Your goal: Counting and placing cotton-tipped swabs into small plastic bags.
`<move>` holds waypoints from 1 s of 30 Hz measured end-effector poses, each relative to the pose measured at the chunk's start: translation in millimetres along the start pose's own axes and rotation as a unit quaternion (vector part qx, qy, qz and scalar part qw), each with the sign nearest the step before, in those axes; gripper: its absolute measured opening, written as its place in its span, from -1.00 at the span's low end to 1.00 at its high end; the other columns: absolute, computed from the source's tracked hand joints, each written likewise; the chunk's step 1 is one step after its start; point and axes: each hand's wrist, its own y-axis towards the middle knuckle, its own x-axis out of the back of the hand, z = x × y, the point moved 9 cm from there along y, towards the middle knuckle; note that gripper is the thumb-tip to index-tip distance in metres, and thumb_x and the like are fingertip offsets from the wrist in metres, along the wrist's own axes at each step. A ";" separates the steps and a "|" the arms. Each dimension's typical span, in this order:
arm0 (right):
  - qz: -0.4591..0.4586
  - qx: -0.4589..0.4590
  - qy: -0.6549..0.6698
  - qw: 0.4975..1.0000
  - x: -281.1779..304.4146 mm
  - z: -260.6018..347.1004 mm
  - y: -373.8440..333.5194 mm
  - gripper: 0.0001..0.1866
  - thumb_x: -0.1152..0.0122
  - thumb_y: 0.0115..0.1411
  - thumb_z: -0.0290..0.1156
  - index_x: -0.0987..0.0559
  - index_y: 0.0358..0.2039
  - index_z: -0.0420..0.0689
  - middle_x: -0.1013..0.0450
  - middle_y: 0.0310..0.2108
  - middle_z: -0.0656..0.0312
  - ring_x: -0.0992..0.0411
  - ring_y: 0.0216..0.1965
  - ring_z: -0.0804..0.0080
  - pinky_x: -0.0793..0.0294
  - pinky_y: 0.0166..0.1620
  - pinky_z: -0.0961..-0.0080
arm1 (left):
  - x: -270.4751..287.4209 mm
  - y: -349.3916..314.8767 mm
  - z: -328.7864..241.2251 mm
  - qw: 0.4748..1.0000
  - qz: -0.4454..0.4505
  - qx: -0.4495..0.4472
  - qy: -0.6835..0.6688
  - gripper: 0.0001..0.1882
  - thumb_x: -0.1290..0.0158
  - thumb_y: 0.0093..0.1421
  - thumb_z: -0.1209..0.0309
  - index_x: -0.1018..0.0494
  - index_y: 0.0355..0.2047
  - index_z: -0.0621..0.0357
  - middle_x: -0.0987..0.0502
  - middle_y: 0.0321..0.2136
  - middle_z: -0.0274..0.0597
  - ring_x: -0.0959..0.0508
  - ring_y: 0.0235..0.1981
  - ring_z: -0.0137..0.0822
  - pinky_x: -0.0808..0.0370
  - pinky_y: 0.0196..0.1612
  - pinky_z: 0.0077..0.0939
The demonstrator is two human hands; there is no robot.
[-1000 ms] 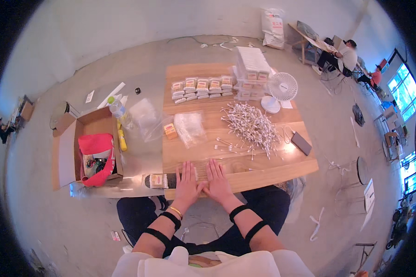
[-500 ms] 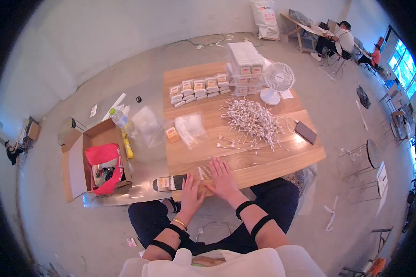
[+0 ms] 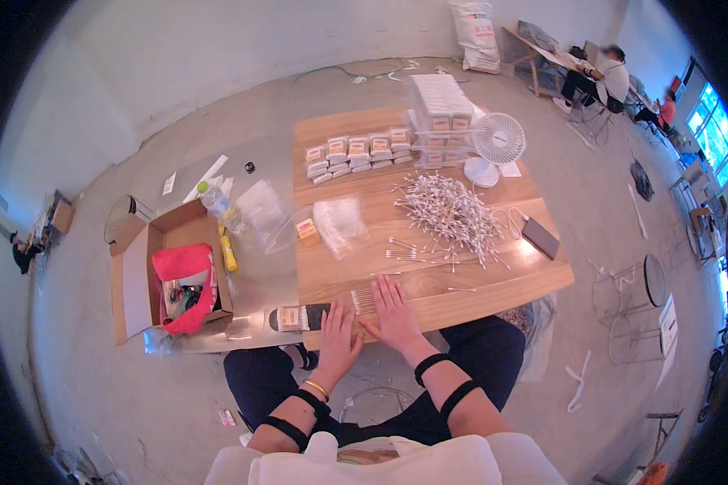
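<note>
A neat row of cotton swabs [image 3: 362,302] lies near the front edge of the wooden table [image 3: 493,301]. My right hand [image 3: 396,314] rests flat along the row's right side, its fingers stretched out and the thumb pointing left. At the row's lower left is my left hand [image 3: 337,338], fingers extended at the table's edge and nothing in its grasp. Beside the left fingertips, a dark pad [image 3: 319,311] carries a small packed bundle of swabs [image 3: 292,318]. Farther back spreads a large loose heap of cotton swabs [image 3: 449,214], with several strays in front of it.
Filled swab packs [image 3: 358,150] stand in rows at the back, beside stacked packs [image 3: 441,105] and a white fan [image 3: 497,139]. Clear bags [image 3: 337,225], an orange card stack [image 3: 306,232] and a power bank [image 3: 539,238] lie around. Left is an open carton [image 3: 182,234] with a bottle [image 3: 212,198].
The whole view has shifted slightly, so the table's things sit a little farther right. Both hands keep nearly the same place beside the swab row.
</note>
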 end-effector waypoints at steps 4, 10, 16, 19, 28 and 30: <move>-0.005 0.000 0.003 1.000 -0.9 -0.9 0.1 0.00 -0.04 0.33 0.21 -0.08 0.46 -0.37 0.07 0.52 -0.17 0.16 0.57 0.00 0.21 0.55 0.09 | -0.9 0.6 2.2 1.000 0.002 -0.002 0.001 -0.29 -0.13 0.26 0.25 -0.23 0.36 0.25 -0.11 0.43 0.23 -0.08 0.48 0.16 0.07 0.50 0.13; 0.001 0.000 -0.010 1.000 -4.1 -1.6 0.5 0.01 -0.04 0.32 0.22 -0.08 0.47 -0.37 0.08 0.53 -0.16 0.17 0.57 0.00 0.23 0.56 0.08 | -3.0 7.2 6.0 1.000 -0.003 0.023 -0.012 -0.32 -0.05 0.35 0.15 -0.23 0.37 0.25 -0.11 0.44 0.22 -0.07 0.49 0.12 0.11 0.50 0.14; 0.003 -0.001 -0.005 1.000 -6.2 -1.8 0.2 0.01 -0.05 0.32 0.21 -0.06 0.47 -0.35 0.10 0.54 -0.15 0.19 0.57 0.00 0.23 0.56 0.07 | -3.0 7.0 3.2 1.000 0.003 0.023 -0.007 -0.33 0.01 0.39 0.10 -0.24 0.38 0.23 -0.10 0.45 0.19 -0.08 0.49 0.12 0.12 0.50 0.17; 0.004 -0.003 -0.005 1.000 -8.1 -3.1 1.0 0.03 -0.08 0.30 0.20 -0.05 0.48 -0.34 0.11 0.54 -0.15 0.19 0.57 0.00 0.23 0.56 0.07 | -3.9 8.7 6.2 0.999 0.003 0.033 -0.020 -0.33 0.01 0.40 0.10 -0.23 0.39 0.23 -0.09 0.46 0.19 -0.06 0.50 0.12 0.12 0.50 0.18; 0.008 -0.004 -0.003 1.000 -6.6 -2.4 0.7 0.06 -0.15 0.24 0.18 -0.02 0.49 -0.32 0.11 0.54 -0.15 0.17 0.57 0.00 0.18 0.55 0.06 | -5.8 14.3 6.2 0.999 0.008 0.043 -0.014 -0.33 0.04 0.41 0.09 -0.22 0.39 0.25 -0.07 0.47 0.19 -0.03 0.51 0.11 0.17 0.50 0.18; 0.005 -0.003 0.002 1.000 -5.7 -1.8 0.8 0.06 -0.15 0.24 0.17 -0.03 0.49 -0.31 0.11 0.54 -0.15 0.17 0.57 0.00 0.18 0.55 0.06 | -5.7 13.5 6.4 0.999 0.009 0.043 -0.014 -0.33 0.04 0.41 0.09 -0.22 0.39 0.26 -0.08 0.46 0.20 -0.04 0.51 0.12 0.17 0.50 0.18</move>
